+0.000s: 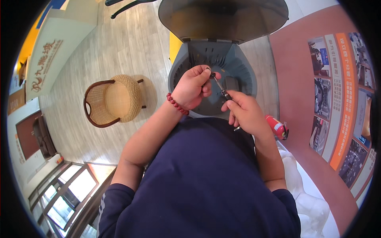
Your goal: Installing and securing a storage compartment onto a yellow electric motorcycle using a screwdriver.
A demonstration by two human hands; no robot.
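My left hand [193, 84], with a red bead bracelet [177, 104] at its wrist, is closed, pinching a small black piece [213, 75] between thumb and fingers. From that piece a thin metal rod-like tool [218, 84] slants down to my right hand [245, 112]. My right hand is closed around the tool's darker part, and a short silver end sticks out below the fingers. The tool's exact kind is too small to make out. Both hands are over a grey tub [251, 69] with slotted walls, and a dark blocky part [231, 83] lies inside it.
A smoky, see-through lid [222, 20] stands raised on hinges at the tub's far side. To the left is a woven chair [119, 97] on the wood-look floor [131, 43]. A red fire extinguisher [276, 126] stands beside my right forearm, near a white sculpted form [305, 194] and picture panels.
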